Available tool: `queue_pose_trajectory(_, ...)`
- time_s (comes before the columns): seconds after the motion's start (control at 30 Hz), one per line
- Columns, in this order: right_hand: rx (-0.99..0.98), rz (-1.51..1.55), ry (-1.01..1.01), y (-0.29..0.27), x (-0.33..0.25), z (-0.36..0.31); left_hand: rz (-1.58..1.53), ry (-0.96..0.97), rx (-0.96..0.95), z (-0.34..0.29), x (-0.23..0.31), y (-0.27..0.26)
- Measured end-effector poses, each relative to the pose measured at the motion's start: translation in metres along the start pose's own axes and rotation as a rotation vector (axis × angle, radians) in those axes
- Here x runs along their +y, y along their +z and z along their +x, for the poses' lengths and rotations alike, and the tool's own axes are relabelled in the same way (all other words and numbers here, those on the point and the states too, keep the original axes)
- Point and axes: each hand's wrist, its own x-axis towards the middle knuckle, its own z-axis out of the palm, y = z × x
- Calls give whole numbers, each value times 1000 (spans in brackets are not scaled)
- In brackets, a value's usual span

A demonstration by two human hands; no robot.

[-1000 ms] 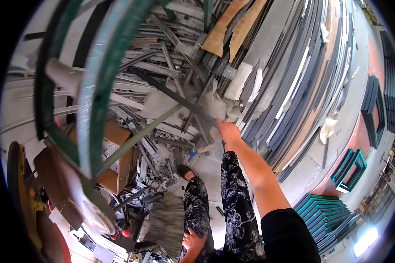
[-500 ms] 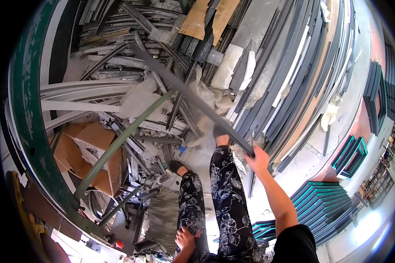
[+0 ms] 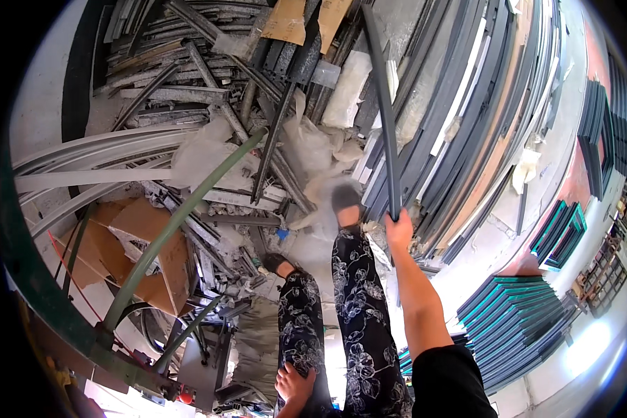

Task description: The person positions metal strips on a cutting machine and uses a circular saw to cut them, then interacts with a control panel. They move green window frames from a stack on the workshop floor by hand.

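My right hand (image 3: 398, 228) is closed round the near end of a long dark grey metal profile (image 3: 386, 125). The bar points away from me, and its far end reaches the top of the view, over the stacked lengths. My left hand (image 3: 295, 383) sits low at my left thigh, against the patterned trousers (image 3: 301, 327). Its fingers are curled, and nothing shows in them. Beyond my feet, a loose heap of metal offcuts (image 3: 181, 97) spreads to the left, and a stack of long grey and white profiles (image 3: 460, 132) runs along the right.
A green bar (image 3: 195, 202) slants across the left, over an open cardboard box (image 3: 168, 279). Plastic wrapping (image 3: 306, 143) lies beyond my feet. Dark frames with teal edges (image 3: 512, 327) are stacked at the right. A green machine frame (image 3: 56, 306) borders the lower left.
The profile in my right hand has swung from slanting up-left to pointing almost straight away, its far end moving right over the stack. My left hand stays at the thigh. The view has shifted slightly.
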Motion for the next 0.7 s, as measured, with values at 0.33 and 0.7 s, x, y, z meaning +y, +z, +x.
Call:
queue_pose_trajectory(0.33,-189,-418,252,25,-32,73,25,35,101,5,-10,30)
queue_pose_trajectory(0.7,-376,472,-311,94,-275,182,-29,101,33,-12,22,-33)
